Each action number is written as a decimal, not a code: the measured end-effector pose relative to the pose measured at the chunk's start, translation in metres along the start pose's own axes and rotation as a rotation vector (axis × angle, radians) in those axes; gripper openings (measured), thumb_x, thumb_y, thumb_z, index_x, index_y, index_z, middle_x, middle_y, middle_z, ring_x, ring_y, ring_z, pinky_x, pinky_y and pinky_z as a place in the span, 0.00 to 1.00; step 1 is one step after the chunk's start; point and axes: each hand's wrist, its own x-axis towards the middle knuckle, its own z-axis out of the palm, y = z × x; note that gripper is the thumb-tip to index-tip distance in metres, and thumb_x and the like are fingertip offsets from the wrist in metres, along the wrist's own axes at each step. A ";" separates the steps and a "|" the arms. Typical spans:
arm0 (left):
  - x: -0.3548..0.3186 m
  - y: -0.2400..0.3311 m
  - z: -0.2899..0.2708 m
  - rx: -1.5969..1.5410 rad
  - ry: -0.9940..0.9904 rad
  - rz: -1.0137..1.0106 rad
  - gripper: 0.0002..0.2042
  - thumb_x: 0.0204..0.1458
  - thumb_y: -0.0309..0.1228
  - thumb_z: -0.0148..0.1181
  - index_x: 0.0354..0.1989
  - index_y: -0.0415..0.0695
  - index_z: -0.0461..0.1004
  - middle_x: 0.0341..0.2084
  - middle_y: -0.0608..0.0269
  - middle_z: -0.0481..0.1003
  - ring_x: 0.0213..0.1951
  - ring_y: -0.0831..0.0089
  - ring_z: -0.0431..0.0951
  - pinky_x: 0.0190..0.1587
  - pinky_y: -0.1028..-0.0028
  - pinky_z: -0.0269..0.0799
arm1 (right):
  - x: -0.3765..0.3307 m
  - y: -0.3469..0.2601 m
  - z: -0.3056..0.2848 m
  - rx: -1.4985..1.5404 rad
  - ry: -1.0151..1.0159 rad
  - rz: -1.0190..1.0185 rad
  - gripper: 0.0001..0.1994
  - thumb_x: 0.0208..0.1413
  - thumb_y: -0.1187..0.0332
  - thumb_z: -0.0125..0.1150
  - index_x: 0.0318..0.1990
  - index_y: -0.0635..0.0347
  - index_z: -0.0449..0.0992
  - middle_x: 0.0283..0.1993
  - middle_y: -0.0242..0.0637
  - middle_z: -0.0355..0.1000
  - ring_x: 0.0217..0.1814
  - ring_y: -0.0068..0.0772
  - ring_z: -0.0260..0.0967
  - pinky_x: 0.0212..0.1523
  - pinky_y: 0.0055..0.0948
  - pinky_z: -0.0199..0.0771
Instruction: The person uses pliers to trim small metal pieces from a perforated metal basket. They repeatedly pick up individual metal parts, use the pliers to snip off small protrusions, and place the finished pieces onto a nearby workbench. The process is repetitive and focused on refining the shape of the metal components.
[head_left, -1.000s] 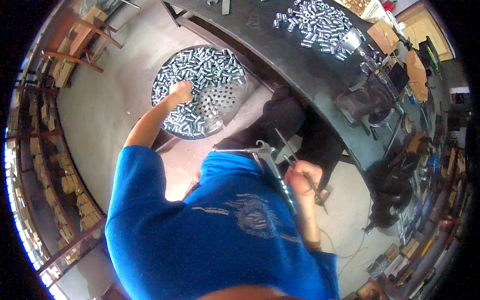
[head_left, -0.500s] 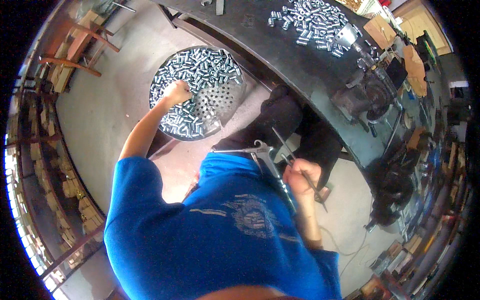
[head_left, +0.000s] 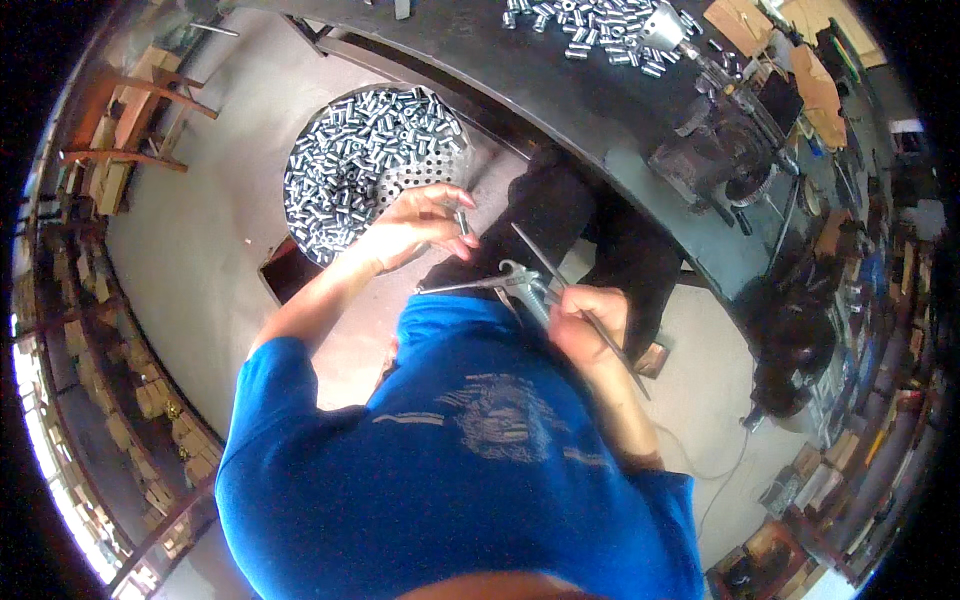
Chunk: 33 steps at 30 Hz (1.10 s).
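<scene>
My left hand [head_left: 415, 222] is raised over the near right rim of a round perforated metal pan [head_left: 440, 165], pinching a small shiny metal cylinder [head_left: 461, 221] between thumb and fingers. Many similar metal cylinders [head_left: 335, 150] fill most of the pan, leaving its holed bottom bare on the right. In my right hand [head_left: 590, 325] is a thin dark metal rod [head_left: 535, 248], slanting from upper left to lower right. A silver air blow gun [head_left: 522, 283] lies against my lap, its nozzle pointing left. My right hand hides its lower handle; whether it grips it too, I cannot tell.
A dark workbench [head_left: 450, 55] runs along the far right side, with a heap of metal cylinders [head_left: 590, 30] and a bench vise [head_left: 715, 150] on it. To the left stands a wooden stool [head_left: 140, 120]. Shelves with wooden blocks [head_left: 120, 390] line the left edge.
My left hand has come out of the pile in the pan, moving right and nearer, with one cylinder in its fingers. My right hand and rod have shifted slightly left and up.
</scene>
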 end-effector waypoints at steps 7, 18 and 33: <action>-0.008 0.011 0.045 -0.189 -0.064 -0.125 0.13 0.52 0.31 0.53 0.41 0.33 0.67 0.30 0.43 0.74 0.32 0.57 0.78 0.37 0.66 0.75 | 0.009 -0.016 0.003 -0.115 -0.056 -0.077 0.13 0.33 0.83 0.52 0.12 0.60 0.54 0.13 0.29 0.46 0.14 0.19 0.43 0.15 0.24 0.42; -0.003 -0.013 0.050 -0.386 0.084 -0.156 0.12 0.53 0.35 0.54 0.36 0.37 0.70 0.16 0.58 0.71 0.20 0.68 0.72 0.29 0.72 0.68 | 0.019 -0.007 0.001 -0.001 -0.121 -0.064 0.20 0.42 0.64 0.60 0.15 0.61 0.53 0.14 0.33 0.46 0.15 0.24 0.44 0.16 0.28 0.43; 0.001 -0.015 0.058 -0.441 -0.002 -0.099 0.14 0.56 0.35 0.49 0.36 0.33 0.70 0.18 0.51 0.73 0.23 0.59 0.76 0.31 0.66 0.74 | 0.021 0.000 0.004 0.054 -0.134 -0.038 0.22 0.45 0.60 0.61 0.14 0.58 0.53 0.13 0.28 0.47 0.16 0.21 0.44 0.16 0.26 0.44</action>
